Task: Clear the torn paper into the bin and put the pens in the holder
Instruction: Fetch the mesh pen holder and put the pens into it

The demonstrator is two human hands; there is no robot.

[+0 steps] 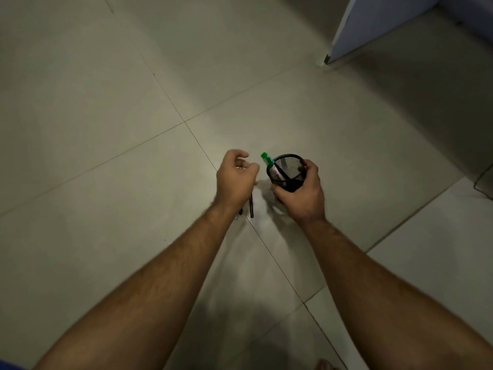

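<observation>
Right hand: we see our right hand point(298, 193) wrapped round the black mesh pen holder point(286, 172), fingers curled about its near wall and thumb over the rim on the right, lifting it above the floor and tipping its mouth away from us.

Left hand: our left hand point(236, 180) hovers just beside the holder on its left, fingers loosely curled and holding nothing that we can make out.

Pen in holder: a green-capped pen point(268, 162) leans against the holder's left rim, its cap poking out above the mesh; what else lies inside we cannot tell.

Pens on floor: two dark pens point(251, 206) lie on the tiled floor point(106, 116) under our left wrist, partly hidden by it, side by side and pointing roughly toward us.

Torn paper: a pale blurred patch point(262, 201) sits on the floor between our hands, below the holder; we cannot say for certain that it is paper.

Surroundings: a pale blue panel point(373, 25) stands at the upper right, its corner meeting the floor.
</observation>
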